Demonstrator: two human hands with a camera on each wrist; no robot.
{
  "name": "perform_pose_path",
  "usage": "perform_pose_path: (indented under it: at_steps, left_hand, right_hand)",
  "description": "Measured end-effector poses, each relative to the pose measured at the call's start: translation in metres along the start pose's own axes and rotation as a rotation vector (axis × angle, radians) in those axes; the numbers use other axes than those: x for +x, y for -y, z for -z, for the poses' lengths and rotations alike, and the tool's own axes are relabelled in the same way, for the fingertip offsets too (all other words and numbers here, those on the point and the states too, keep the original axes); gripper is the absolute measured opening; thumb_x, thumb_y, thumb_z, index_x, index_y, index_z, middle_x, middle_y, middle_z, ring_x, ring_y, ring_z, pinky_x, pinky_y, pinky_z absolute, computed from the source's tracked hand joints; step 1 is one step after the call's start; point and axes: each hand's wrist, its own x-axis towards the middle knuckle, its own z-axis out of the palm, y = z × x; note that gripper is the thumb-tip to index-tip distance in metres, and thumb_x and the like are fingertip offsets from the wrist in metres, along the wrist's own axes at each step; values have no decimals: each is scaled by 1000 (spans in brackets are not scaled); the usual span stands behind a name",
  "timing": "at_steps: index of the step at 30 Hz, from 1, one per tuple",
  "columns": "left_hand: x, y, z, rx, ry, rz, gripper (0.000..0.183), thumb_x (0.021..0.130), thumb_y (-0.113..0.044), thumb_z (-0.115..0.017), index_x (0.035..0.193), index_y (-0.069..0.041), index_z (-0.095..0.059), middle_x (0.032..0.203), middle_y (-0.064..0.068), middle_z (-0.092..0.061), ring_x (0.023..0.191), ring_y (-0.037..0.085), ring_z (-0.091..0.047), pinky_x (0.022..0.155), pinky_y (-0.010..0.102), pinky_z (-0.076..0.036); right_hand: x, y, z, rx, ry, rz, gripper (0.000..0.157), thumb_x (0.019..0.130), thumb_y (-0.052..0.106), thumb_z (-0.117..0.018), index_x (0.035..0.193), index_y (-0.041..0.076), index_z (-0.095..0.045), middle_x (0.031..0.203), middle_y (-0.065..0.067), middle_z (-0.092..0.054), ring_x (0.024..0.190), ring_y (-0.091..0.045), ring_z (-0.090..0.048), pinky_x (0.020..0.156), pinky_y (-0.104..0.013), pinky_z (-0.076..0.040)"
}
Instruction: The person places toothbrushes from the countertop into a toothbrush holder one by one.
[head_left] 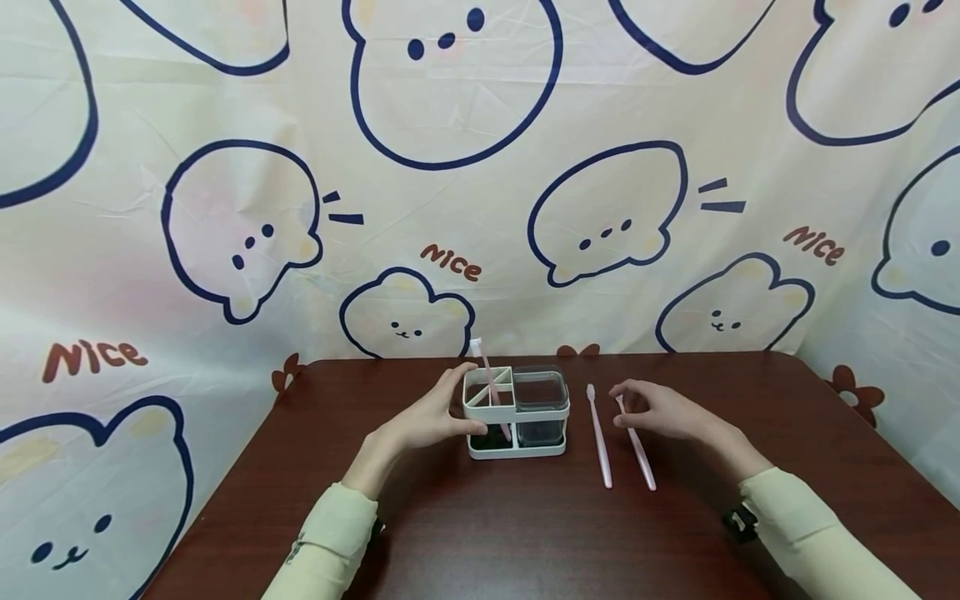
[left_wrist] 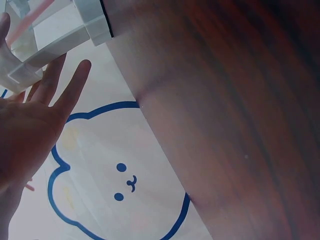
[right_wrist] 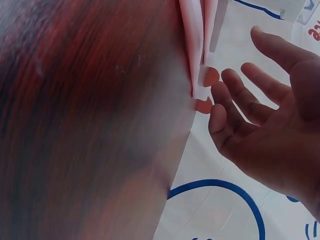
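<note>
In the head view, a white toothbrush holder (head_left: 517, 453) stands on the table. My left hand (head_left: 426, 421) grips its left side, thumb in front and fingers toward the back. A pink toothbrush (head_left: 492, 385) leans inside the left, divided half of the holder; a clear grey cup (head_left: 542, 393) fills the right half. Two more pink toothbrushes lie to the right: a nearer-to-holder toothbrush (head_left: 601, 442) and an outer toothbrush (head_left: 642, 458). Over the head end of the outer one is my right hand (head_left: 663, 408), its fingers loosely bent and thumb apart in the right wrist view.
A dark brown wooden table (head_left: 480, 533) carries everything. Behind and beside it hangs a pale cloth (head_left: 495, 208) printed with bear outlines. Dark bands (head_left: 741, 523) sit at the wrists, below light sleeves.
</note>
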Motion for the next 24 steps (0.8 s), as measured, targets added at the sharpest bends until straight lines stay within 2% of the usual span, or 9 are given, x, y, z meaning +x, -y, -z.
perform_pose_path:
  at_steps: [11, 24]
  left_hand:
    - [0, 0, 0, 5, -2, -11, 94, 81, -36, -81, 154, -29, -22, 149, 4, -31, 125, 25, -44, 104, 50, -45]
    - [1, 1, 0, 5, 0, -10, 93, 82, -33, -81, 154, -29, -23, 151, 5, -29, 131, 27, -39, 109, 56, -39]
  right_hand:
    - [-3, -1, 2, 27, 85, -8, 49, 92, 27, -70, 131, 1, -55, 95, -4, -58, 83, -16, -54, 71, -30, -44]
    - [-3, -14, 2, 85, 155, -24, 52, 92, 25, -71, 134, 1, -52, 94, -6, -56, 83, -21, -53, 68, -29, -44]
